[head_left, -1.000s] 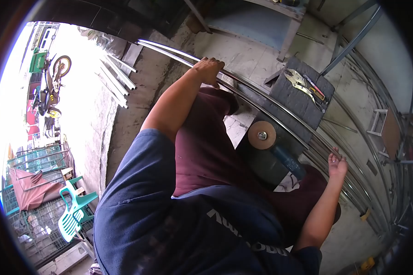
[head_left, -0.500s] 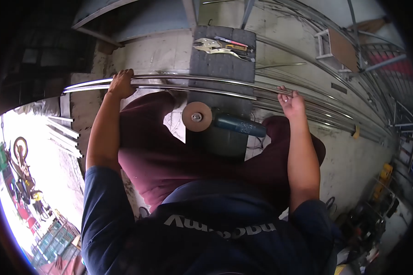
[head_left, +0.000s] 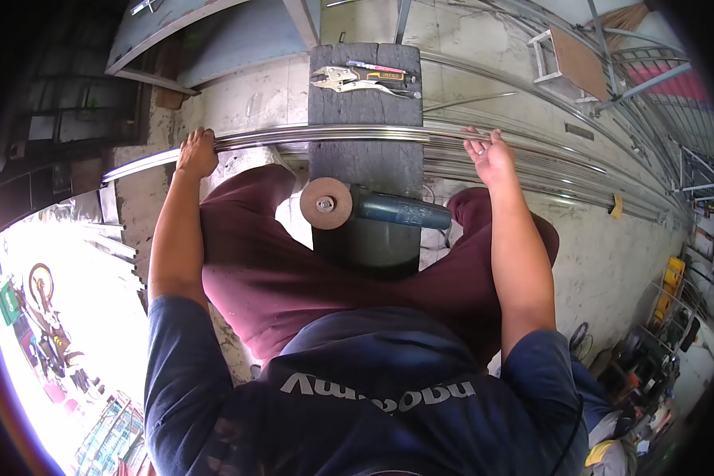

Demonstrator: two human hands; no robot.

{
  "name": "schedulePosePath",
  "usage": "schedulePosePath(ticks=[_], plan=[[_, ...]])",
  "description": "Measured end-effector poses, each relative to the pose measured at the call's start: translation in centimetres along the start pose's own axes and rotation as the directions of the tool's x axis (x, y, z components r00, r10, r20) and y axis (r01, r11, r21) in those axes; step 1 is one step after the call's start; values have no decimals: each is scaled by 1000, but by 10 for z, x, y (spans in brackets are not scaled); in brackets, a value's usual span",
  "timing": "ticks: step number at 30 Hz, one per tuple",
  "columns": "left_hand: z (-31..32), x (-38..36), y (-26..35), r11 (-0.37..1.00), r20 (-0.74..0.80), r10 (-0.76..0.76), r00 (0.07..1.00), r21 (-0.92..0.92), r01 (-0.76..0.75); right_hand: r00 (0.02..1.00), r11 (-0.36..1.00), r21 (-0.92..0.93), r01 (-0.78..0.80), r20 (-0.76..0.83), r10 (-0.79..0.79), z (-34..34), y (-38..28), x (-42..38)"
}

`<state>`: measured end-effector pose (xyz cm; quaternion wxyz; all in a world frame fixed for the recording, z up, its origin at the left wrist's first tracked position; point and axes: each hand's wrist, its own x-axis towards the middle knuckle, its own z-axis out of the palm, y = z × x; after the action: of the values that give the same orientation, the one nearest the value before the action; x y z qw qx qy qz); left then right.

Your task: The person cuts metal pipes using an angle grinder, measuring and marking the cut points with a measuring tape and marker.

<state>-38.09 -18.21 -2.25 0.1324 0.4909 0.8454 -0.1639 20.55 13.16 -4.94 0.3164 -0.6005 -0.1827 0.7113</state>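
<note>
Tubes (head_left: 325, 134) across the bench (head_left: 365, 163)

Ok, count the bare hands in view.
2: the left hand gripping the shiny silver metal tubes; the right hand at those tubes, farther right, exact contact unclear. Others may be hidden.

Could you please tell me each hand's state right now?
Left hand: closed on the tubes.
Right hand: loosely open, at the tubes; whether it supports them is unclear.

Left arm (head_left: 174, 246) and right arm (head_left: 522, 254) reach far, wide apart
Left grip (head_left: 197, 152) shows its back, fingers curled under; right grip (head_left: 492, 157) turned palm up, fingers loosely bent and parted, the right arm leaning slightly left toward its wrist
</note>
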Motion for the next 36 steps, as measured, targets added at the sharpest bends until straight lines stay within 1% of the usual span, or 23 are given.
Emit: schedulePosePath(ticks=[2, 3, 4, 5, 6, 7, 8, 9, 11, 12, 16, 18, 19, 21, 23, 25, 27, 28, 31, 32, 33, 35, 36], plan=[[-2, -1, 5, 999, 50, -27, 998, 29, 26, 996, 986, -143, -89, 10, 92, -4, 7, -5], [-5, -2, 7, 998, 75, -41, 996, 46, 38, 997, 962, -262, -71, -56, 59, -1, 25, -13], [-10, 1, 8, 997, 91, -61, 994, 60, 55, 999, 842, -538, -31, -54, 2, 10, 41, -29], [-10, 5, 7, 994, 88, -74, 993, 81, 67, 983, 610, -772, 180, 155, -94, 30, 47, -72], [-7, 7, 5, 991, 88, -93, 992, 103, 83, 916, 299, -867, 398, 356, -186, 51, 52, -118], [-5, 7, 2, 987, 93, -113, 989, 126, 101, 785, 126, -775, 619, 614, -79, 64, 54, -147], [-8, 7, 3, 976, 130, -146, 981, 180, 122, 570, -155, -556, 817, 819, 64, 74, 56, -166], [-15, 0, 7, 981, 100, -138, 985, 154, 122, 527, -345, -450, 824, 833, 170, 81, 71, -180], [-33, -14, 23, 987, 36, -113, 993, 116, 108, 581, -409, -479, 777, 796, 170, 97, 103, -176], [-40, -18, 31, 994, -21, -90, 996, 59, 91, 545, -454, -439, 775, 828, 130, 98, 121, -159], [-72, -40, 75, 984, -340, 133, 931, -64, -165, 683, -227, -654, 722, 726, 82, 93, 94, -171], [-83, -46, 100, 948, -453, 238, 859, -84, -307, 644, -36, -655, 755, 750, -151, 74, 88, -171], [-84, -47, 116, 927, -456, 270, 848, -114, -357, 592, 22, -610, 792, 760, -268, 66, 77, -169], [-87, -47, 163, 869, -423, 342, 839, -198, -454, 580, 256, -521, 815, 745, -330, 60, 22, -194], [-81, -48, 215, 825, -354, 445, 822, -195, -531, 772, 575, -546, 609, 574, -272, 45, -21, -203], [-74, -49, 273, 832, -264, 471, 842, -185, -523, 666, 899, 22, 438, 664, -341, 14, -55, -197], [-52, -43, 317, 815, -330, 481, 812, -173, -553, 699, 877, 96, 471, 566, -437, 0, -73, -213], [-49, -43, 333, 798, -344, 482, 806, -206, -566, 717, 842, 36, 538, 504, -481, -10, -75, -214], [-39, -41, 370, 806, -414, 414, 811, -248, -537, 766, 899, 127, 419, 482, -425, -71, -62, -161], [-32, -41, 371, 830, -433, 370, 822, -244, -502, 677, 903, 324, 283, 599, -427, -79, -51, -143], [-20, -38, 374, 845, -547, 313, 776, -214, -491, 656, 928, 350, 128, 672, -344, -85, -50, -136], [-17, -36, 371, 815, -637, 323, 700, -189, -548, 709, 923, 383, 25, 644, -286, -92, -50, -132], [-17, -34, 371, 812, -660, 305, 687, -197, -549, 781, 914, 398, 79, 544, -305, -88, -52, -137]])
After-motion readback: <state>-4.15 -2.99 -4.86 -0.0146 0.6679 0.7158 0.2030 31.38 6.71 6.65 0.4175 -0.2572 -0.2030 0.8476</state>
